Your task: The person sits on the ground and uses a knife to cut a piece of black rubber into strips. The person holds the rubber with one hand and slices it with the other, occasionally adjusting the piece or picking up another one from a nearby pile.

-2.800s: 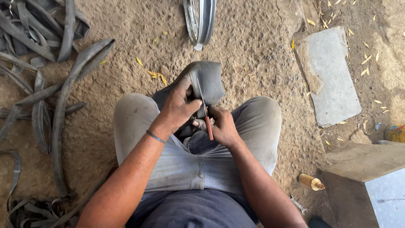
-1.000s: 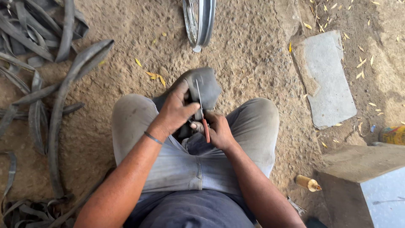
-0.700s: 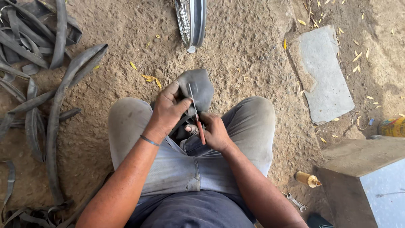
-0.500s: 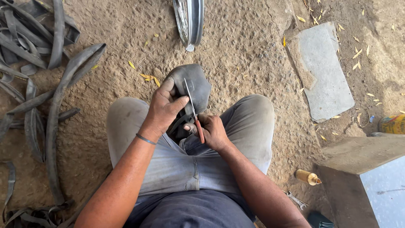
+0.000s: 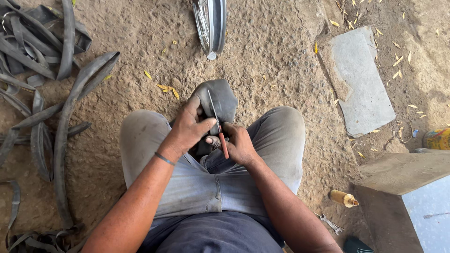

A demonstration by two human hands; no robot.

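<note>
Held piece: a folded piece of black rubber inner tube (image 5: 220, 98) sits between the knees of the seated person, just above the sandy ground (image 5: 262, 61)
Left hand (image 5: 187, 131): clenched on the near fold of the rubber, thumb pressing across it
Right hand (image 5: 240, 143): closed round the red handle of a thin metal tool (image 5: 218, 125), whose shaft lies up across the rubber
Handling: I judge the rubber light, limp and grippy, so it needs pinching at the fold to stay taut; the tool is stiff and best held at the handle
Containers: a small amber bottle (image 5: 343, 198) lies on its side near the grey block (image 5: 403, 197); a yellow can (image 5: 437, 139) is at the right edge; contents of both cannot be told
Nearby: a heap of black rubber tubes (image 5: 42, 70) on the left, a metal wheel rim (image 5: 211, 23) ahead, a small spanner (image 5: 331, 224) by the bottle
</note>
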